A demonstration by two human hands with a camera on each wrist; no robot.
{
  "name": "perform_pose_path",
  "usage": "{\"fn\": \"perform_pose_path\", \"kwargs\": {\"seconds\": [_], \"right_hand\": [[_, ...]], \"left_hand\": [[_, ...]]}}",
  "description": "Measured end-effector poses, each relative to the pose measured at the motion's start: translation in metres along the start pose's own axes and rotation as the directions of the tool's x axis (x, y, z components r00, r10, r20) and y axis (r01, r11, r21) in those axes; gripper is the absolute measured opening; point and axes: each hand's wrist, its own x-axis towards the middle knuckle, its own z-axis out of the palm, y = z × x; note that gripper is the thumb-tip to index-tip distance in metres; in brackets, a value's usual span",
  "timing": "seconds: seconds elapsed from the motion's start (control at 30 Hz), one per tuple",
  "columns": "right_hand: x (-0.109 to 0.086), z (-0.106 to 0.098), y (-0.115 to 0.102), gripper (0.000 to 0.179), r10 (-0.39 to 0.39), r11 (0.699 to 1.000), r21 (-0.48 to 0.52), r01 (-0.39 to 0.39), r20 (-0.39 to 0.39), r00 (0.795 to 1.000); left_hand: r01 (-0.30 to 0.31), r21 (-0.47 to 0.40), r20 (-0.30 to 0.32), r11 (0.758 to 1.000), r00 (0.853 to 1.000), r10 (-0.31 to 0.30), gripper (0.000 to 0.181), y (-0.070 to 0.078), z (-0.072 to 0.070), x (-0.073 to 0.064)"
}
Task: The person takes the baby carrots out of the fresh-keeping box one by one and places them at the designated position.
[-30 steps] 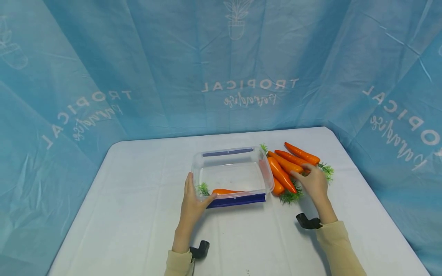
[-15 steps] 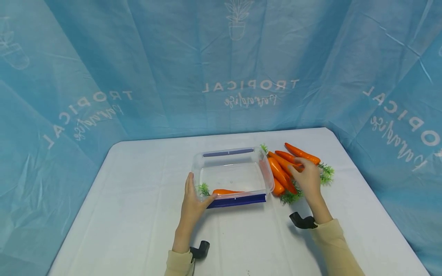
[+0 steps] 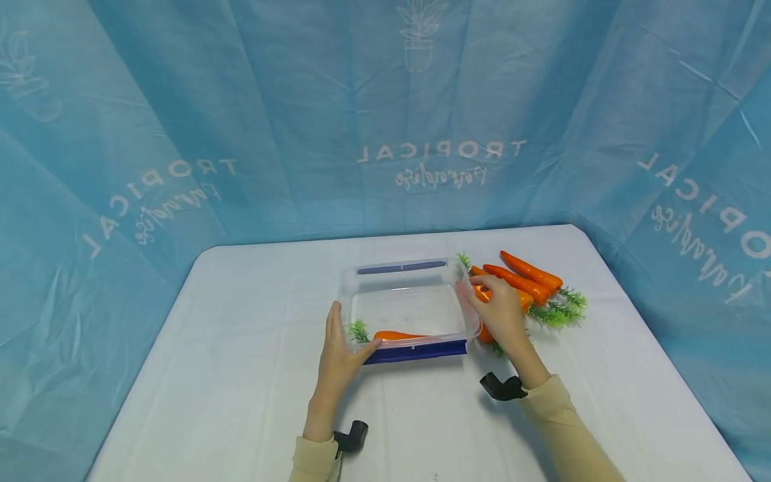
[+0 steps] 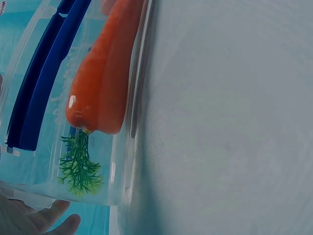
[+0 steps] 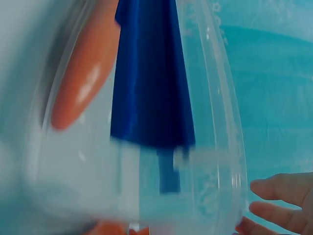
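A clear plastic food container [image 3: 403, 301] with blue side clips [image 3: 415, 351] sits on the table. Inside it, along the front wall, lies one orange carrot [image 3: 397, 335] with a green leafy top [image 4: 80, 166]. My left hand [image 3: 338, 358] rests against the container's left front corner, fingers straight along the left wall and thumb at the front. My right hand [image 3: 501, 314] is at the container's right wall, its fingertips right at the rim, extended in the right wrist view. Behind and beneath this hand are several carrots [image 3: 530, 270], partly hidden by it.
Leafy carrot tops [image 3: 560, 309] spread to the right of the pile. A white cloth covers the table [image 3: 253, 368]. A blue printed curtain [image 3: 289, 134] hangs around the back and sides.
My right hand has moved left from the carrots to the container's right wall. The upper carrots now show more fully, two lying side by side. My left hand has stayed at its corner.
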Motion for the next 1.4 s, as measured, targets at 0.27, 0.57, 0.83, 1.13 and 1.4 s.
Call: {"fn": "perform_pose_path", "kwargs": {"seconds": [0.27, 0.57, 0.83, 1.13, 1.4], "right_hand": [[-0.001, 0.024, -0.016, 0.025, -0.083, 0.996, 0.035, 0.082, 0.033, 0.996], [0.003, 0.053, -0.035, 0.026, -0.156, 0.986, -0.04, 0.162, 0.121, 0.98], [0.0, 0.074, -0.047, 0.029, -0.15, 0.985, -0.04, 0.165, 0.253, 0.956], [-0.005, 0.087, -0.053, 0.034, -0.168, 0.983, -0.008, 0.182, 0.35, 0.922], [-0.001, 0.092, -0.054, 0.041, -0.148, 0.98, -0.037, 0.194, 0.516, 0.844]], "left_hand": [[0.01, 0.0, -0.007, 1.0, 1.0, -0.01, 0.114, -0.001, 0.001, -0.001], [-0.011, -0.005, -0.003, 1.0, 1.0, 0.011, 0.113, 0.0, 0.001, 0.0], [-0.013, -0.014, 0.002, 1.0, 1.0, 0.013, 0.112, 0.001, 0.002, 0.0], [-0.019, -0.001, -0.005, 1.0, 1.0, 0.019, 0.111, 0.0, 0.002, 0.0], [-0.024, 0.014, -0.015, 1.0, 1.0, 0.024, 0.111, -0.002, 0.0, 0.001]]}}
